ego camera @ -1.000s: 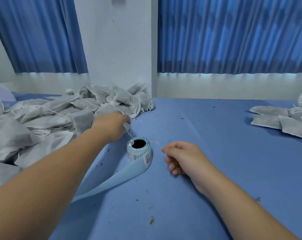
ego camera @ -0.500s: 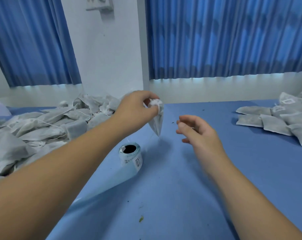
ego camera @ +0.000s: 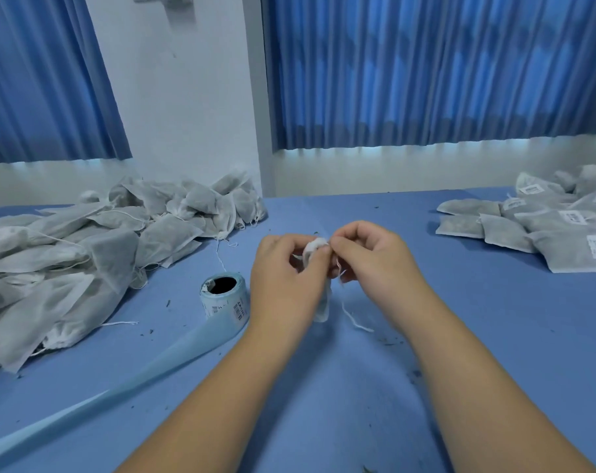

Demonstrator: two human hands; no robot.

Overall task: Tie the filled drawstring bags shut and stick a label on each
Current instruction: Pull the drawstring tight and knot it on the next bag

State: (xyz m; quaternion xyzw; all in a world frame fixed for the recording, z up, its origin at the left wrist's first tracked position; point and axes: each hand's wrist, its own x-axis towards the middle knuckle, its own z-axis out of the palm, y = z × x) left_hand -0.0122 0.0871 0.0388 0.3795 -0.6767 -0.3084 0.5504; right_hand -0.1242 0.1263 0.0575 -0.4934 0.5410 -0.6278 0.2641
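Pinching the gathered neck of the bag (ego camera: 323, 307), the left hand (ego camera: 282, 271) steadies it while the right hand (ego camera: 369, 259), at three o'clock, pinches its cord (ego camera: 354, 320); it looks light and floppy, best held by the neck.

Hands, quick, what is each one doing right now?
Left hand: closed, gripping the drawstring bag at its gathered neck.
Right hand: closed, pinching the bag's drawstring.
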